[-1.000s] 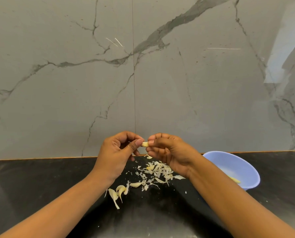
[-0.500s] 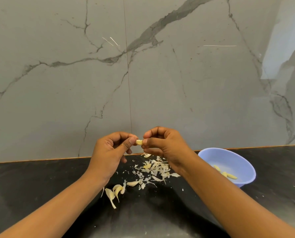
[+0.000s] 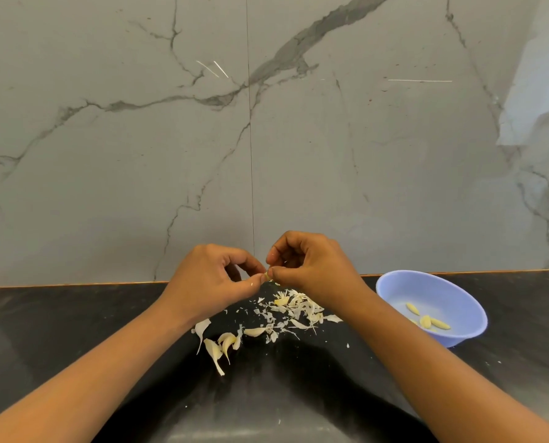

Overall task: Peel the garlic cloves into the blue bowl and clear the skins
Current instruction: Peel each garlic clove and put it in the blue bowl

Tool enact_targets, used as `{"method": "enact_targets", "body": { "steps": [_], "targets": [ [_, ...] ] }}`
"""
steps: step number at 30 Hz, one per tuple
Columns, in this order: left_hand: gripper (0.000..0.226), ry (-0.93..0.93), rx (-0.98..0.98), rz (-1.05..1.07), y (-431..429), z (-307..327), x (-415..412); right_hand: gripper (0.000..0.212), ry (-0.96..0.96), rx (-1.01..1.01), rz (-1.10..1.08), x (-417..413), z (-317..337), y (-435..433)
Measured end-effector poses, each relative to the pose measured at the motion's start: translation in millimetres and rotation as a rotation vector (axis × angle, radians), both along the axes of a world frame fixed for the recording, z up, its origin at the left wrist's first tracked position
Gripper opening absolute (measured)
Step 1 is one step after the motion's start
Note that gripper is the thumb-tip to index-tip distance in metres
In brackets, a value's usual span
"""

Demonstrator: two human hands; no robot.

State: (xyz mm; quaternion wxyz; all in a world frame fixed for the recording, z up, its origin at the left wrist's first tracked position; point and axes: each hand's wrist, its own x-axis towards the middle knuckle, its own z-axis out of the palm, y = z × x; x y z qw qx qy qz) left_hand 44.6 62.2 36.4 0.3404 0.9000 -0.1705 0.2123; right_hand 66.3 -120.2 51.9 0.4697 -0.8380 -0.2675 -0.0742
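Note:
A small pale garlic clove [image 3: 267, 276] is pinched between the fingertips of my left hand [image 3: 212, 279] and my right hand [image 3: 314, 266], held above the black counter. Most of the clove is hidden by the fingers. Below the hands lies a scatter of white garlic skins [image 3: 294, 310]. A few unpeeled cloves [image 3: 223, 343] lie to the front left of the skins. The blue bowl [image 3: 394, 289] stands at the right, holding several peeled yellow cloves [image 3: 428, 321].
The black counter [image 3: 74, 330] runs along a grey marble wall [image 3: 266, 139] close behind the hands. Small skin flecks dot the counter near the bowl and in front of the pile.
Both hands stay joined on the clove. My right hand's fingers have lifted and curled higher over it. Less of the clove shows between the fingertips.

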Motion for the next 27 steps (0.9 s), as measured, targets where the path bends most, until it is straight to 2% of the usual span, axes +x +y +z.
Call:
{"method": "enact_targets", "body": {
  "steps": [5,8,12,18,22,27],
  "targets": [
    [0.003,0.037,0.003,0.003,0.3,-0.5,1.6,0.013,0.006,-0.016,-0.013,1.8,-2.7,1.2],
    [0.013,0.022,0.013,0.014,0.1,-2.7,2.1,0.014,0.022,0.001,-0.016,2.3,-4.4,1.5],
    [0.006,0.025,0.012,0.029,-1.5,-4.8,3.5,0.015,0.076,0.042,-0.014,3.9,-6.7,2.1],
    [0.007,0.178,-0.117,0.023,-2.6,-1.1,3.3,0.017,0.197,0.147,0.045,7.9,-7.3,-1.1],
    [0.008,0.285,-0.222,0.011,-1.1,3.6,0.8,0.018,0.168,0.132,0.055,8.6,-7.8,-1.7],
    [0.008,0.239,-0.173,0.009,-6.9,3.9,-3.6,0.017,0.068,0.035,0.017,7.2,-8.5,0.5]
  ]
}}
